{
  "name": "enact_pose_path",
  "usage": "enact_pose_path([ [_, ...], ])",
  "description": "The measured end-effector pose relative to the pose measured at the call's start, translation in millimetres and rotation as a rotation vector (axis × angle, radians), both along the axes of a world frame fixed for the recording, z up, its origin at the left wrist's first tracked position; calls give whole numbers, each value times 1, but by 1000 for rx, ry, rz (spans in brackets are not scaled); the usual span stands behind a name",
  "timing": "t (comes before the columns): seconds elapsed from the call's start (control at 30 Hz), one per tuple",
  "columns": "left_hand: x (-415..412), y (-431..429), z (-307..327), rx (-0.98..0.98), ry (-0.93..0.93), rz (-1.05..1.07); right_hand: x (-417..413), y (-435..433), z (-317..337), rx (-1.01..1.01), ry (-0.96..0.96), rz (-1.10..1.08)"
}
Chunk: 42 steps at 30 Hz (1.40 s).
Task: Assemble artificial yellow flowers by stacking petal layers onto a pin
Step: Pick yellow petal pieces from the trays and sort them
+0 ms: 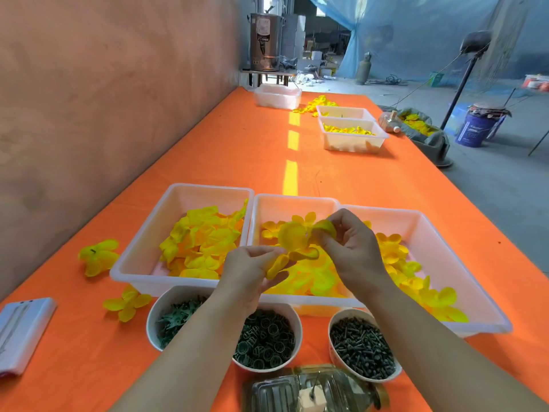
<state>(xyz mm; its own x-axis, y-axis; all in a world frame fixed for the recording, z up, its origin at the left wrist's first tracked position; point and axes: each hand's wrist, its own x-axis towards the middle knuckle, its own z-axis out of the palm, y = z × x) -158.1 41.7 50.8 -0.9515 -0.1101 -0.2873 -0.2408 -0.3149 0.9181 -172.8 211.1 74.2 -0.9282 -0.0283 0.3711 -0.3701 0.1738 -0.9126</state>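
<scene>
Bottle [315,388], bowls [350,311], trays [208,187] on orange table [237,150]; concrete floor [490,179].

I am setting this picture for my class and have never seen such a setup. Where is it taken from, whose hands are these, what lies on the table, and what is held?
No machine here: one person wears a camera on the head, looking down at their own bare hands. On the orange table, nearest, stand three white trays of yellow petals and three bowls of small dark parts. The left hand and right hand together pinch yellow petal layers above the middle tray.
</scene>
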Motion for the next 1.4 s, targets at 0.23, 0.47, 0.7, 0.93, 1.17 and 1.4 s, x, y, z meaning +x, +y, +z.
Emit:
enact_pose_path([
  [0.23, 1, -10, -10, -541, 111, 236, -11, 35, 24, -351, 77, -303],
  [0.47, -27, -3, -18, -491, 121, 93, -19, 39, -14, 128, -169, -345],
  [0.7, -37, -2, -27, -805, 182, -260, -24, 26, -43, 197, -315, -351],
  [0.93, -20, -20, -7, -892, 311, -133, -50, -3, -35, 485, -377, -204],
  [1.17, -30, -102, -10, -1263, 204, 69, -65, 9, -10, 1272, -417, -85],
  [1.4, -67, -143, -42, -1486, -122, -170, -53, -18, -4, 1196, -213, -155],
])
